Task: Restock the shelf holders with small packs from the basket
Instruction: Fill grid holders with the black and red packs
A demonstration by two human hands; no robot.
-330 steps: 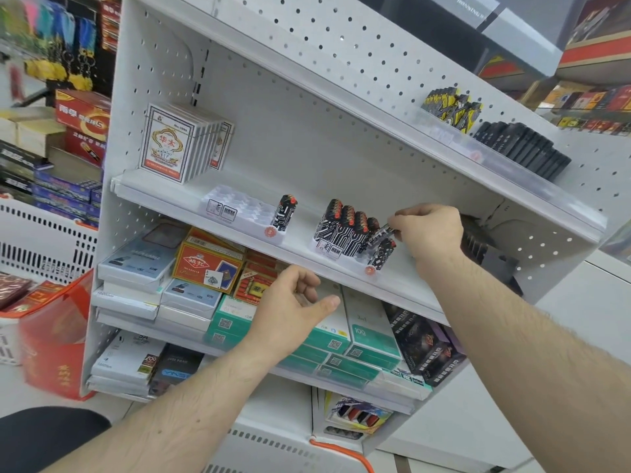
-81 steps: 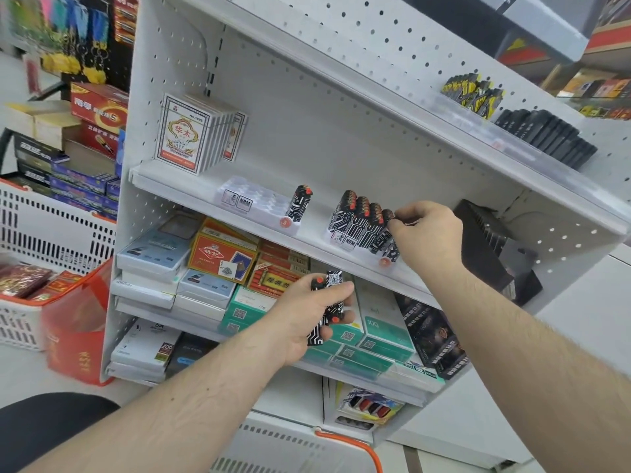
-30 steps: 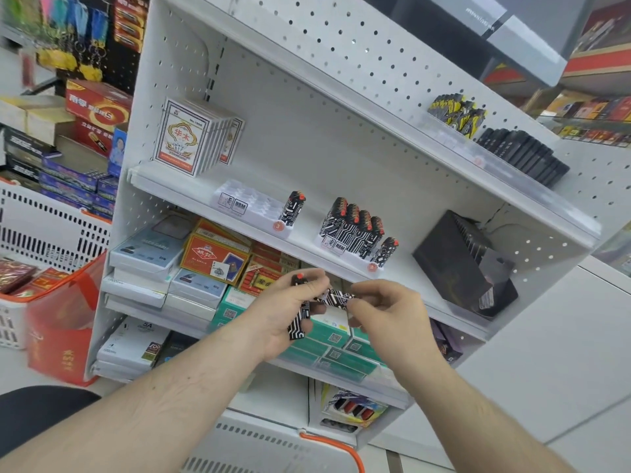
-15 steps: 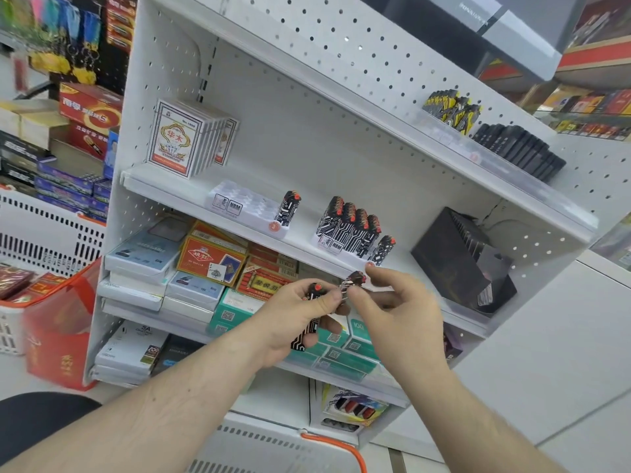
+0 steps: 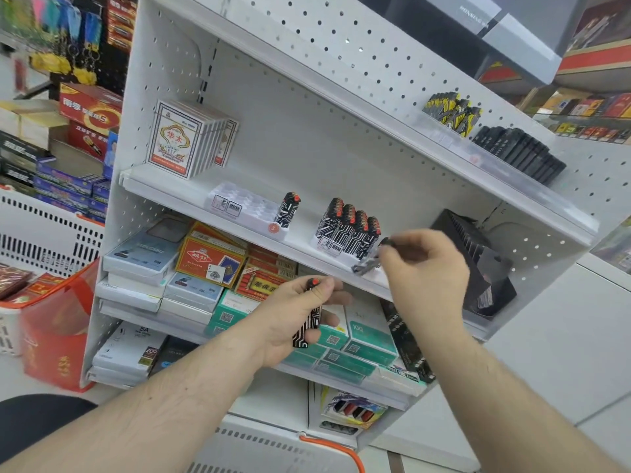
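Slim black-and-white circuit-patterned pack with orange cap [image 5: 309,315], gripped upright in left hand [image 5: 290,319], right hand [image 5: 423,268] pinching a blurred second pack [image 5: 370,262] at white holder [image 5: 333,249]

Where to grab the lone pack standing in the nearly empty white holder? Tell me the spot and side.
Pinch the lone pack by its upper half, just under the orange cap, coming from above and the front. It stands upright at the right end of the white holder, whose wall hides its foot, and no neighbouring packs crowd its sides.

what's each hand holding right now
Left hand: grips a black-and-white pack.
Right hand: pinches a blurred pack by the right holder.
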